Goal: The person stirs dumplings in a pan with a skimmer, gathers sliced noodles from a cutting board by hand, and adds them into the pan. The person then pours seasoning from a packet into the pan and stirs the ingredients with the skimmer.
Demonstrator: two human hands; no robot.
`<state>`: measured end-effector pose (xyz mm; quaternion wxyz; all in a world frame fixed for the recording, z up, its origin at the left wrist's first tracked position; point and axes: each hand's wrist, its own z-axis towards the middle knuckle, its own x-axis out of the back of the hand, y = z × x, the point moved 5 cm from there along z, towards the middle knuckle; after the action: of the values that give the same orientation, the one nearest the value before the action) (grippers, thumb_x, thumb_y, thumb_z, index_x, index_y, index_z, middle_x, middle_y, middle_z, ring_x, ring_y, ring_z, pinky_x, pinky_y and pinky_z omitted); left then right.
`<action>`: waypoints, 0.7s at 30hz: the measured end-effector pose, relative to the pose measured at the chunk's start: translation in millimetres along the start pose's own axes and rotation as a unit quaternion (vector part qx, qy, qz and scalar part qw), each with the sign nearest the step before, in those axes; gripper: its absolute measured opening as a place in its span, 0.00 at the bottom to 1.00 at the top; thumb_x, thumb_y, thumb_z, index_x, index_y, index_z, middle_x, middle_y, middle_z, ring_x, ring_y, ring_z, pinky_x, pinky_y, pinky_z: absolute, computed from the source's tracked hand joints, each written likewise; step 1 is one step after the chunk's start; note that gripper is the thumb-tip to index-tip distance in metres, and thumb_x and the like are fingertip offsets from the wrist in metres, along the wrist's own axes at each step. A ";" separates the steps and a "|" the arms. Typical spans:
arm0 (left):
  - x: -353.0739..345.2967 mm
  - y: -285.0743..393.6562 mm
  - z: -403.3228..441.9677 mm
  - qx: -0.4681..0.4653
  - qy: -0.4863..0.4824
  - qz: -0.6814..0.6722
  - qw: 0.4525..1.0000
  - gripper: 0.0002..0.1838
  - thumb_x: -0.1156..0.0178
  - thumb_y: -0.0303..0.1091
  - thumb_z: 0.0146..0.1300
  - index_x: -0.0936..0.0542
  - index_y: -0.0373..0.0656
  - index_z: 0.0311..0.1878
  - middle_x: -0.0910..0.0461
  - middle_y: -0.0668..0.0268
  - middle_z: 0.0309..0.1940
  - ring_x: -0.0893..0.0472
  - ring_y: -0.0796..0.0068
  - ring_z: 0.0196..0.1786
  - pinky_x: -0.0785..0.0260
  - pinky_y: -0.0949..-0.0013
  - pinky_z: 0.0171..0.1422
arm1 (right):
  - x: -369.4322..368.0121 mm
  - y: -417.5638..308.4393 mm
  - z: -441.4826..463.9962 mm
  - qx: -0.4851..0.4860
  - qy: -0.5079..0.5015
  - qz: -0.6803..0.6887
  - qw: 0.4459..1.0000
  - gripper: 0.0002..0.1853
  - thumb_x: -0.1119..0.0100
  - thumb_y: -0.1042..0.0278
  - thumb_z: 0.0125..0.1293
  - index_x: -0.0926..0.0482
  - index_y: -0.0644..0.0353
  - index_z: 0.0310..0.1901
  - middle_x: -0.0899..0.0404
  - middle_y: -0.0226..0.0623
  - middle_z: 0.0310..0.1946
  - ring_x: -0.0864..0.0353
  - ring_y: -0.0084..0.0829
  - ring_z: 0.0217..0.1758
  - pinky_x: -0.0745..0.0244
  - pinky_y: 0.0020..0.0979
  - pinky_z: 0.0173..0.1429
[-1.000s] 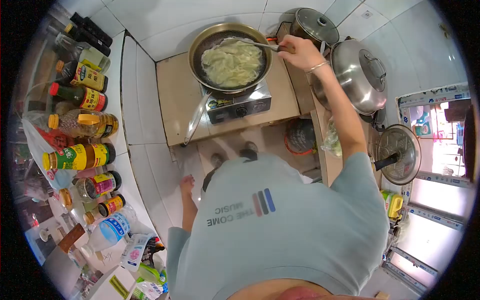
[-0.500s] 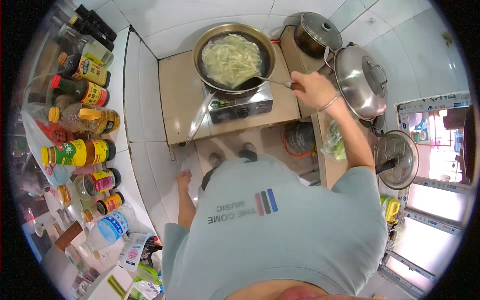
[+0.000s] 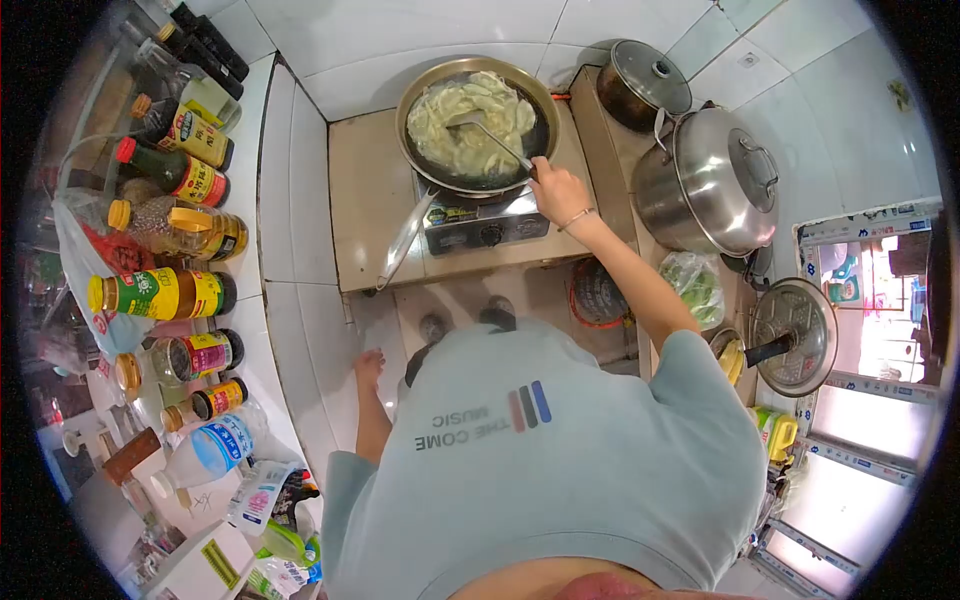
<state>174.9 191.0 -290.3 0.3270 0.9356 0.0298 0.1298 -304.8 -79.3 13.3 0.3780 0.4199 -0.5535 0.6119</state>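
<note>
My right hand [image 3: 562, 194] is closed around the handle of a metal spatula [image 3: 497, 142]. The tool's far end rests in the pale green-yellow sliced food [image 3: 475, 105] and is partly covered by it. This food sits in dark, shiny liquid in a wide pan [image 3: 405, 142] on a portable gas stove [image 3: 487, 232]. The pan's long handle [image 3: 405, 243] points toward me, with neither hand on it. Down at my side hangs my left hand [image 3: 370, 367], holding nothing, its fingers loosely apart.
To the right stand a dark lidded pot [image 3: 645, 85] and a big steel lidded pot [image 3: 705, 185]. Bagged greens [image 3: 693, 288] and a glass lid [image 3: 795, 335] are nearer me. Several sauce bottles [image 3: 165, 293] line the left shelf.
My right hand has moved left, swinging the spatula from the pan's right edge into the middle of the food. The food is spread differently. My left hand stays low at my side.
</note>
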 end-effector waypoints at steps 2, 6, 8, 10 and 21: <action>-2.4 4.7 -6.8 0.003 0.009 -0.041 0.999 0.15 0.41 0.38 0.62 0.20 0.37 0.46 0.18 0.64 0.35 0.21 0.77 0.33 0.34 0.76 0.30 | -9.7 2.9 10.7 0.007 0.013 -0.005 1.000 0.14 0.43 0.67 0.61 0.35 0.62 0.44 0.22 0.54 0.30 0.21 0.58 0.34 0.26 0.53 0.39; -5.3 6.2 -11.5 0.005 0.016 -0.045 0.999 0.15 0.41 0.37 0.62 0.20 0.37 0.46 0.18 0.64 0.34 0.21 0.76 0.32 0.34 0.77 0.30 | -23.2 11.4 30.7 -0.011 0.030 0.034 0.999 0.15 0.43 0.66 0.61 0.34 0.64 0.45 0.21 0.56 0.31 0.21 0.59 0.35 0.25 0.51 0.40; -5.9 7.2 -14.4 0.002 0.017 -0.024 1.000 0.15 0.41 0.38 0.62 0.20 0.38 0.46 0.18 0.65 0.34 0.22 0.77 0.32 0.35 0.77 0.30 | -25.0 16.4 40.0 -0.033 0.027 0.053 0.998 0.16 0.43 0.66 0.61 0.33 0.64 0.45 0.21 0.58 0.32 0.21 0.59 0.37 0.25 0.50 0.40; -3.6 -2.8 -9.6 -0.005 0.008 -0.031 0.999 0.15 0.41 0.39 0.62 0.20 0.38 0.46 0.19 0.66 0.34 0.22 0.78 0.32 0.35 0.77 0.30 | -18.7 22.5 45.6 -0.063 0.069 0.155 0.983 0.19 0.40 0.63 0.59 0.31 0.67 0.45 0.21 0.59 0.35 0.21 0.57 0.41 0.25 0.46 0.43; -6.8 -17.0 -7.6 0.020 0.020 -0.026 0.999 0.14 0.41 0.39 0.62 0.20 0.39 0.45 0.19 0.67 0.32 0.23 0.80 0.30 0.36 0.78 0.29 | 150.7 35.0 27.5 0.041 -0.013 0.028 0.999 0.15 0.35 0.66 0.55 0.29 0.61 0.40 0.18 0.43 0.34 0.18 0.45 0.38 0.25 0.37 0.44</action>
<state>166.9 208.0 -296.7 0.3105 0.9382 0.0635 0.1392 -389.2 -110.5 142.3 0.3362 0.4276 -0.5440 0.6389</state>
